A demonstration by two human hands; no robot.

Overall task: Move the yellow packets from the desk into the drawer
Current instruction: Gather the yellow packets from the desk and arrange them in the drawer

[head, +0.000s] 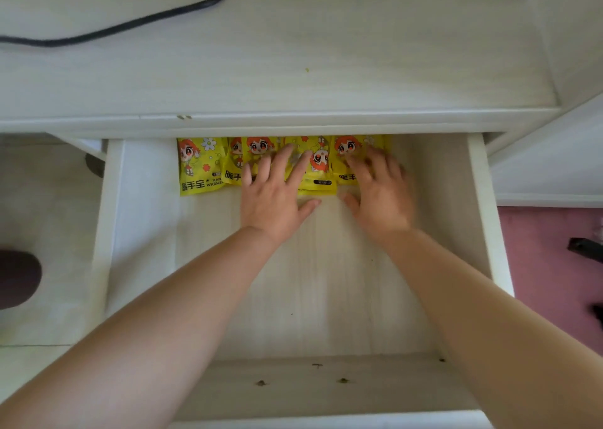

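Note:
Several yellow packets (199,167) with a red-haired cartoon figure lie in a row at the back of the open white drawer (114,219), partly under the desk's front edge. My left hand (274,197) lies flat with spread fingers on the middle packets (318,174). My right hand (380,190), a little blurred, rests with straight fingers on the rightmost packet (344,154). Both hands hide parts of the packets beneath them.
The white desk top (293,69) above the drawer carries a black cable (137,22) at its far left. A dark round object (16,278) sits on the floor to the left. A pink mat (551,265) lies to the right.

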